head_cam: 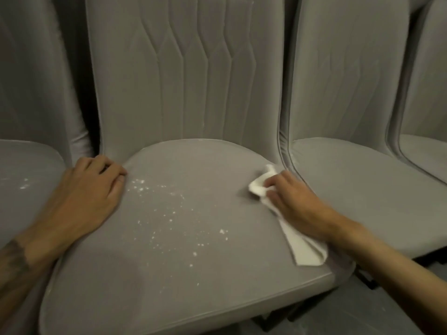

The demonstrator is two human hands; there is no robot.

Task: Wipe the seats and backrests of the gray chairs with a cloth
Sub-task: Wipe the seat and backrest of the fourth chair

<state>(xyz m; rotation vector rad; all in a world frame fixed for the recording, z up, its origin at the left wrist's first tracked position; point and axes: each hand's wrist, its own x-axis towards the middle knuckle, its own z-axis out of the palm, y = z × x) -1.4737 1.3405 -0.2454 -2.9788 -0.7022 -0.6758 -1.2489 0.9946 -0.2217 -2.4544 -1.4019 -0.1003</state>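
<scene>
A gray chair fills the middle of the view, with a padded seat [188, 281] and a stitched backrest [188, 76]. White crumbs [167, 213] are scattered over the seat's left and center. My right hand [297, 204] presses a white cloth [302, 247] onto the seat's right side, fingers curled on its bunched upper end; the cloth's tail trails toward the front edge. My left hand [94, 189] rests on the seat's back left corner, fingers bent over the edge, holding nothing I can see.
More gray chairs stand close on both sides: the left chair's seat [21, 170] carries a few white specks, the right chair's seat [362, 189] looks clean. A further chair [428, 93] shows at the far right. Dark floor [350, 315] lies below the front right.
</scene>
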